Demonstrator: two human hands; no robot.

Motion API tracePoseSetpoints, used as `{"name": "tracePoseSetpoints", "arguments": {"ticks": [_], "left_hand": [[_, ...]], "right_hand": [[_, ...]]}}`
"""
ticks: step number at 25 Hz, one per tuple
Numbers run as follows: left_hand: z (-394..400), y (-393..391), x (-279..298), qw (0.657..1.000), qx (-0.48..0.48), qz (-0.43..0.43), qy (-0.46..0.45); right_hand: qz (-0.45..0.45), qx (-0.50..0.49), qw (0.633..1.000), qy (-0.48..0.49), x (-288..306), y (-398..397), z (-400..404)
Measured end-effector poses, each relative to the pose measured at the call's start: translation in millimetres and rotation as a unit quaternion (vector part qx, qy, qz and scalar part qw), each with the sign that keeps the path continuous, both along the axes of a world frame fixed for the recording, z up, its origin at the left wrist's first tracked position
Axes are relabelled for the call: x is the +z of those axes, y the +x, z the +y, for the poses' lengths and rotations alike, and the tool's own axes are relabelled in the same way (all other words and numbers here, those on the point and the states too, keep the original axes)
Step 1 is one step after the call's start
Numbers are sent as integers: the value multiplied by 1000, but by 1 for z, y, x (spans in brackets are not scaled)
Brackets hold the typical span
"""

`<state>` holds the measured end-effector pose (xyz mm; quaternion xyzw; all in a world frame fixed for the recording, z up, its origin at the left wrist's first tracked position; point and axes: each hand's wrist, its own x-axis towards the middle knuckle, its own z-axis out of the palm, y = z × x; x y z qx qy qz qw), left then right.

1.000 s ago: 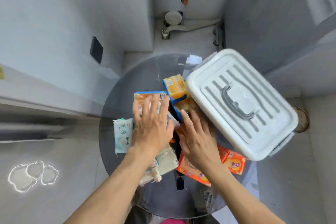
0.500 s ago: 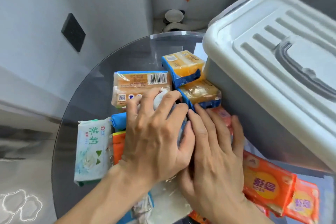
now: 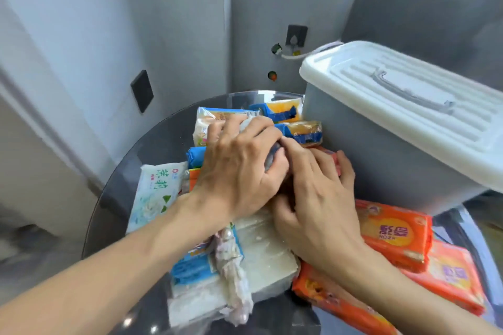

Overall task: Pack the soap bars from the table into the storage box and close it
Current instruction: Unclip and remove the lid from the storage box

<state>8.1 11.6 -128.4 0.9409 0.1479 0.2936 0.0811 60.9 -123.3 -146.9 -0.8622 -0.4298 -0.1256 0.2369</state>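
Observation:
Several wrapped soap bars lie piled on a round dark glass table (image 3: 163, 141). My left hand (image 3: 239, 171) curls over a grey-white wrapped bar (image 3: 272, 156) in the middle of the pile. My right hand (image 3: 318, 198) lies flat on the pile beside it, fingertips on a reddish bar (image 3: 330, 156) next to the box wall. Around them are a white-green bar (image 3: 155, 196), yellow bars in blue wrap (image 3: 283, 110), orange packs (image 3: 394, 231) and a white block (image 3: 266, 255). The grey storage box (image 3: 381, 160) stands at the right with its white lid (image 3: 408, 98) on.
Grey walls stand close behind the table, with a black wall plate (image 3: 142, 90) at the left and a socket with a white hose (image 3: 296, 35) at the back. The table's edge curves around at the left.
The camera has dropped lower and nearer to the table. Both hands have pressed together onto the middle of the pile, the left one curling around the grey-white bar.

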Motion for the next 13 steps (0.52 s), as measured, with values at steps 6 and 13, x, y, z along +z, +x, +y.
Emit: {"name": "tracePoseSetpoints", "arguments": {"ticks": [6,13], "left_hand": [[3,-28,12,995,2,84,-56],[11,-42,27,983,22,173,-58]], "right_hand": [[33,63,994,-85,27,-4,-21],[9,103,994,18,94,24,-60]]}}
